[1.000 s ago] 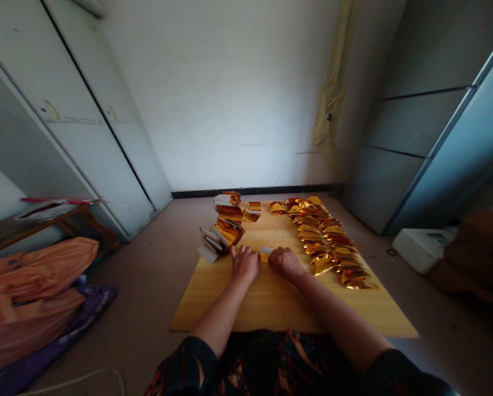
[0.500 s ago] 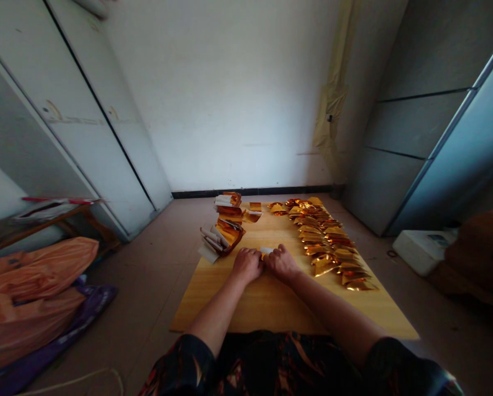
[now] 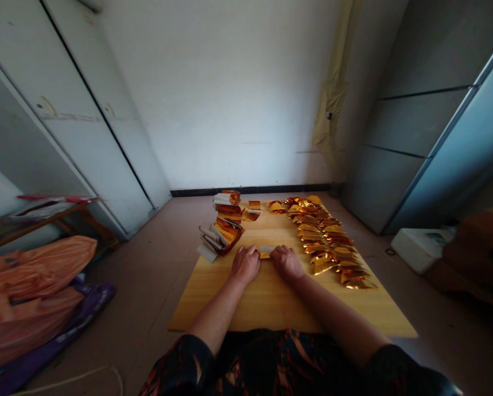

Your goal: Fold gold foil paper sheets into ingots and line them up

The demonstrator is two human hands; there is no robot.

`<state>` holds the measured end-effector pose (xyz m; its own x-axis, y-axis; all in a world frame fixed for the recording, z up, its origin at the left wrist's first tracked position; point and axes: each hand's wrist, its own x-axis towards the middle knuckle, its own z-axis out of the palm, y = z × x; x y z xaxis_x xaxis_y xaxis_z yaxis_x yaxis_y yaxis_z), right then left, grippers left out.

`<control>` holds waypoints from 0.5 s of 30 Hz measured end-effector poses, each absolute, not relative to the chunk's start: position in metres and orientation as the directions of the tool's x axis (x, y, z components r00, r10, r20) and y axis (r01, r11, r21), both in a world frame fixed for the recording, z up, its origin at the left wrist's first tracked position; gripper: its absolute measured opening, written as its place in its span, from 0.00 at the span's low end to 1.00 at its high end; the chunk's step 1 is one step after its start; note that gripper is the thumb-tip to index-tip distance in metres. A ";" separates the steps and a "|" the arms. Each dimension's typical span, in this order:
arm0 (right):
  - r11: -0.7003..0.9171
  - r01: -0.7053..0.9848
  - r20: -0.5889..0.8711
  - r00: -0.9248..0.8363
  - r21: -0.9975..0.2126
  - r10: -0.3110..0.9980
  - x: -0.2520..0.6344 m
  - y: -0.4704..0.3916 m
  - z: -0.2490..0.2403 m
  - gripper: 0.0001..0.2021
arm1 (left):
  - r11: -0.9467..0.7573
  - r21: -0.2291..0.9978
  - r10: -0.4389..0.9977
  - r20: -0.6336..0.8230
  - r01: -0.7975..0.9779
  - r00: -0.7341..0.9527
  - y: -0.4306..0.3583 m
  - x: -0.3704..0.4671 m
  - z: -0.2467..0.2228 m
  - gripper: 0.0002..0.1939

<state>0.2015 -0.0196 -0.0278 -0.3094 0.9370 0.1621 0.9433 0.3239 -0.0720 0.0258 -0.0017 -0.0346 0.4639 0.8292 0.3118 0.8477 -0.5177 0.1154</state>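
A small sheet of gold foil paper [image 3: 265, 252], with a pale grey patch showing on top, lies between my hands on the wooden board. My left hand [image 3: 246, 264] grips its left end with curled fingers. At its right end, my right hand [image 3: 287, 263] holds it the same way, the fingertips partly hidden. Beyond my left hand sit stacks of gold and grey paper sheets [image 3: 225, 234], some fanned out. To the right of my right hand, folded gold foil pieces [image 3: 324, 234] are laid out in overlapping rows.
The low wooden board [image 3: 287, 305] spreads in front of me. A white cabinet [image 3: 106, 137] stands at the left, a grey fridge-like unit [image 3: 406, 126] at the right. An orange plastic bag [image 3: 40, 297] lies on the left floor; a white box [image 3: 415, 247] sits at right.
My hands have moved apart, the right one shifting slightly to the right. More of the foil sheet now shows between them. The stacks and rows look the same.
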 end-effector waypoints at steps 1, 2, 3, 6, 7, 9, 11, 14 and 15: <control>0.310 0.946 0.170 -0.291 -0.094 0.941 0.202 -0.020 -0.029 0.13 | -0.514 0.117 0.834 0.300 0.850 0.463 -0.003 0.025 -0.034 0.13; 0.299 0.948 0.177 -0.277 -0.113 0.945 0.202 -0.020 -0.029 0.13 | -0.512 0.118 0.838 0.283 0.851 0.466 -0.004 0.024 -0.033 0.13; 0.293 0.948 0.181 -0.268 -0.127 0.946 0.203 -0.020 -0.030 0.14 | -0.512 0.118 0.842 0.266 0.851 0.470 -0.006 0.023 -0.032 0.14; 0.293 0.945 0.191 -0.264 -0.143 0.945 0.203 -0.020 -0.029 0.13 | -0.528 0.109 0.837 0.233 0.842 0.494 -0.010 0.021 -0.030 0.17; 0.302 0.943 0.194 -0.273 -0.142 0.942 0.203 -0.020 -0.029 0.13 | -0.536 0.103 0.832 0.230 0.838 0.504 -0.011 0.021 -0.029 0.17; 0.333 0.934 0.191 -0.306 -0.127 0.933 0.204 -0.021 -0.028 0.13 | -0.544 0.089 0.826 0.236 0.834 0.513 -0.012 0.021 -0.028 0.16; 0.354 0.929 0.178 -0.332 -0.111 0.927 0.205 -0.021 -0.028 0.13 | -0.544 0.085 0.824 0.241 0.835 0.513 -0.013 0.022 -0.028 0.15; 0.327 0.935 0.173 -0.303 -0.136 0.937 0.207 -0.020 -0.028 0.13 | -0.528 0.097 0.837 0.228 0.843 0.498 -0.013 0.023 -0.027 0.15; 0.313 0.936 0.176 -0.285 -0.163 0.942 0.208 -0.019 -0.028 0.13 | -0.520 0.103 0.843 0.218 0.848 0.491 -0.013 0.023 -0.026 0.15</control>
<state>0.2081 -0.0188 -0.0281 -0.2846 0.9424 0.1756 0.9357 0.3129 -0.1630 0.0230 -0.0131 -0.0264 0.4908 0.8435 0.2183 0.8479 -0.5200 0.1030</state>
